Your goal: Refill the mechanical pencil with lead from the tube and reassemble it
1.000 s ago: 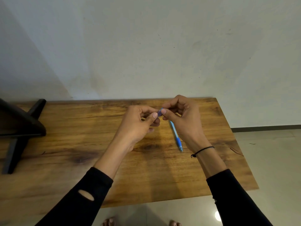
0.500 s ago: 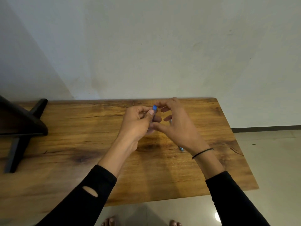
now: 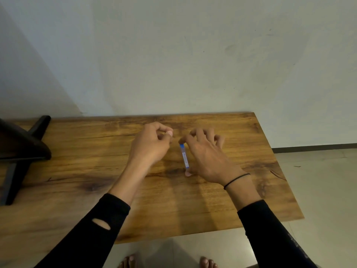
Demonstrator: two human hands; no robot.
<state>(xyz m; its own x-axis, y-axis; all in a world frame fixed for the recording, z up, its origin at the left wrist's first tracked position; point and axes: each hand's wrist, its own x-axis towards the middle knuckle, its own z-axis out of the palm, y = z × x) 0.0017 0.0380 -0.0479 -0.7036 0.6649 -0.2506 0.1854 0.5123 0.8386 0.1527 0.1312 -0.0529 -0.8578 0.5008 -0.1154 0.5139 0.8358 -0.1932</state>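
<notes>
On the desk [image 3: 251, 190], toward the far edge and right of centre, your left hand [image 3: 148, 146] sits left of the lead tube [image 3: 184, 156], your right hand [image 3: 206, 157] just right of it. A stand [image 3: 21, 149] rests at the far left corner. Your feet [image 3: 168, 263] are below the near edge.

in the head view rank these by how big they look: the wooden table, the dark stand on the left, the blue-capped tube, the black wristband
1. wooden table
2. dark stand, though it is cut off by the frame edge
3. blue-capped tube
4. black wristband, about as long as the tube but thinner, so that order is unsure
</notes>
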